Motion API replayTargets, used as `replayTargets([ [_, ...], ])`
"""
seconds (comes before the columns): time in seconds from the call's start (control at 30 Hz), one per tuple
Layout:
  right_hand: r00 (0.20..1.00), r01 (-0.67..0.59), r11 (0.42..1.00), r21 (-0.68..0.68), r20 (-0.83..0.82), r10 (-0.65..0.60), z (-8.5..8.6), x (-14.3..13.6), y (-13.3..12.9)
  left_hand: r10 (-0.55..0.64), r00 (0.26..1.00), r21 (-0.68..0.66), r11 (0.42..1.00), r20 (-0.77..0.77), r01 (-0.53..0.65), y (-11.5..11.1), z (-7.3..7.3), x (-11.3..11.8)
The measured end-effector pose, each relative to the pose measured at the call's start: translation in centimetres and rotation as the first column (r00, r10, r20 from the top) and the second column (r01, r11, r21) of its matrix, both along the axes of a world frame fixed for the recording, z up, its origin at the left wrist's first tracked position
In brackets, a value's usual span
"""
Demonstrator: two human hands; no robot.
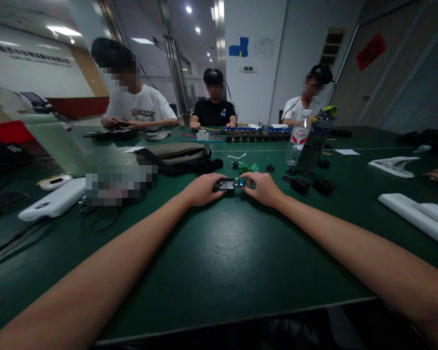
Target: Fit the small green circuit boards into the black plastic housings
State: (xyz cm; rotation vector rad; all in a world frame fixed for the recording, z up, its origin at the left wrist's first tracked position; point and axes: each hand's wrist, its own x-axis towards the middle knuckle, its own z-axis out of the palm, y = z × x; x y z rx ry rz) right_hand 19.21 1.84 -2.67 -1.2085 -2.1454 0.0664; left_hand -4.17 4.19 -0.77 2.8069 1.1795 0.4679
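Two arms (131,248) converge — left hand (205,189) pinches black case (227,184), right hand (263,188) board (238,182).

Left hand (203,188): bare, slender. Left forearm (131,255): uncovered, smooth, broadening toward elbow. Right hand (264,189): bare, similar build. Right forearm (343,236): uncovered, same taper. Nail detail too small to judge from here.

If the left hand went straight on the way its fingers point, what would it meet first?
Likely the green circuit board in the right hand, just past the black box the left hand holds; whether board and box touch is unclear.
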Motion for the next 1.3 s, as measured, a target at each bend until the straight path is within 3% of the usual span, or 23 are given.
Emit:
replayTargets([
  [1.3,0.999,-0.052,0.999,-0.007,0.006,0.052,0.00,0.03,-0.19,0.080,0.993,0.068,0.995,-0.088,-0.074,-0.39,0.09,0.10],
])
